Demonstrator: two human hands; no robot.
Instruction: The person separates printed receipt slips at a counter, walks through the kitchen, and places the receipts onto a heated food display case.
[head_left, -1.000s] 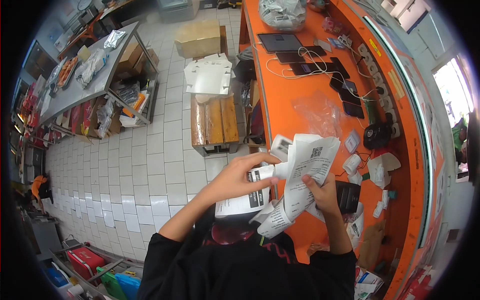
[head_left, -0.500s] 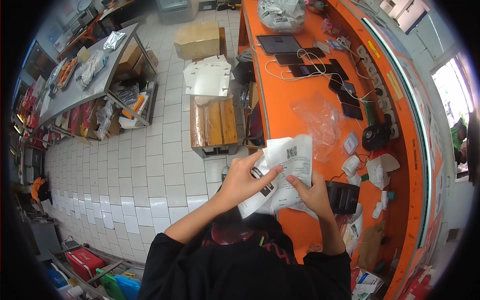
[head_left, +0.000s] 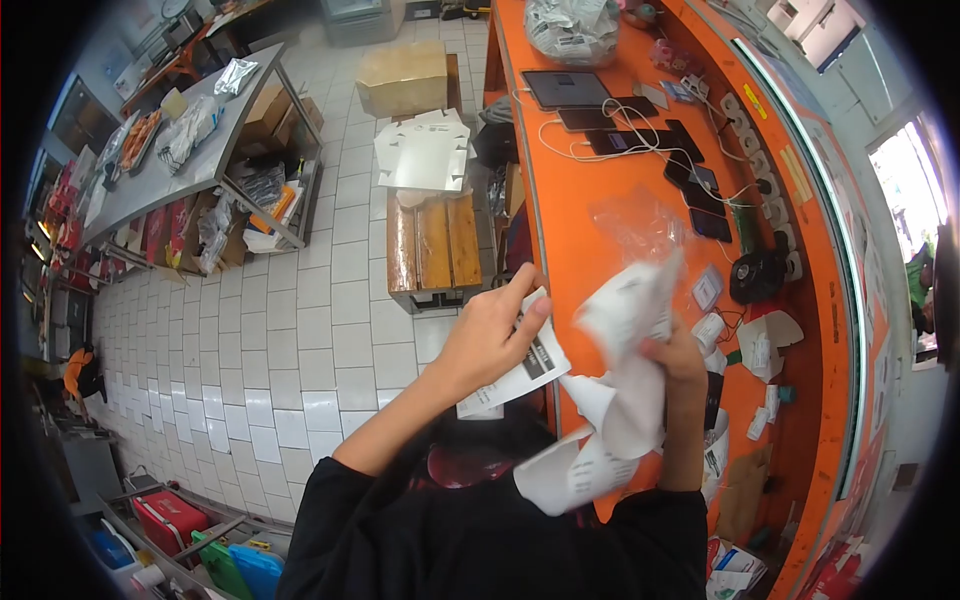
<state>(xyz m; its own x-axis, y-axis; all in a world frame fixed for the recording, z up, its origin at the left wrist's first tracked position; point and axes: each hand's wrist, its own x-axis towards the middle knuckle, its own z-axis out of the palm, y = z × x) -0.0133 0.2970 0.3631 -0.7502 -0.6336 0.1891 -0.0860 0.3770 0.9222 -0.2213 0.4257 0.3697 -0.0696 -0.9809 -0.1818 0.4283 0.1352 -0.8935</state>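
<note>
In the head view, my left hand [head_left: 498, 325] pinches a printed paper receipt [head_left: 528, 370] with dark blocks of text, beside the counter's left edge. My right hand [head_left: 678, 355] grips another set of long printed receipts [head_left: 630, 310], whose upper part is smeared by motion. A curled strip from this bundle hangs down in front of my body, its lower end turned up near my lap. Both hands are closed on paper, with the two sets apart at the top; whether they touch lower down I cannot tell.
The orange counter [head_left: 570, 230] holds tablets and phones [head_left: 640, 140] with white cables, a crumpled clear plastic bag [head_left: 640, 225] and a black tape dispenser-like object [head_left: 755, 275]. A wooden bench [head_left: 435, 245] stands left of it. Farther left is a steel table [head_left: 215, 130].
My right hand has moved right, pulling its receipts away from those in my left hand. The long strip has unfolded downward. The view has shifted slightly.
</note>
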